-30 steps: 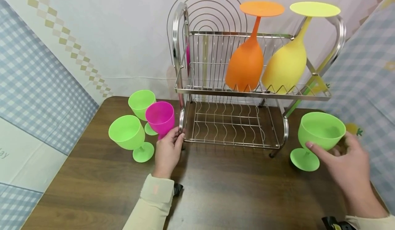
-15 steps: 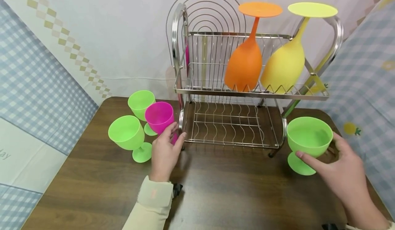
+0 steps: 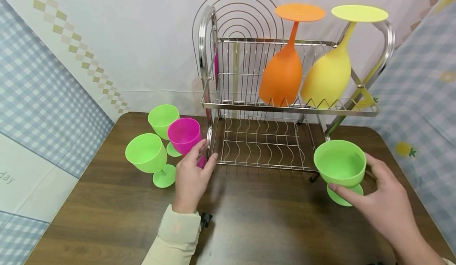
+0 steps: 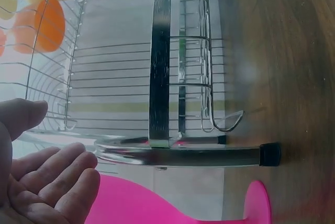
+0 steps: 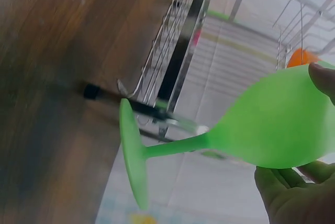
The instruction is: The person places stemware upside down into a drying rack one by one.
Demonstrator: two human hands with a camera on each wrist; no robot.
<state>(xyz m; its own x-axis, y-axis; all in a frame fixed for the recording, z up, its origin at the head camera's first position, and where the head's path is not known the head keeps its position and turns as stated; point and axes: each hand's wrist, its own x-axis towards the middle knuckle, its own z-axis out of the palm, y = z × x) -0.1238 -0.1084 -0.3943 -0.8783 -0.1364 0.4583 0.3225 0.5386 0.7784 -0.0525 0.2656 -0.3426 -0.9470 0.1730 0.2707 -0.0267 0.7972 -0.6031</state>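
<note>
My right hand (image 3: 386,201) grips a green goblet (image 3: 340,162) by its bowl, thumb on the near side and fingers round the far side. The goblet is upright, at the front right corner of the metal dish rack (image 3: 242,106); in the right wrist view its foot looks raised off the table. My left hand (image 3: 192,180) holds nothing, its thumb and fingers spread beside the rack's left leg and in front of a pink goblet (image 3: 184,132). In the left wrist view the fingers (image 4: 57,174) hang relaxed near that goblet's bowl.
An orange goblet (image 3: 283,73) and a yellow goblet (image 3: 329,75) stand upside down on the rack's upper tier. Two green goblets, one nearer (image 3: 146,152) and one farther (image 3: 164,116), stand upright at the table's left. A patterned cloth (image 3: 149,39) hangs behind.
My right hand has carried the green goblet leftward and slightly nearer, towards the rack's front right leg. My left hand has come off the rack's left leg, its thumb and fingers now spread.
</note>
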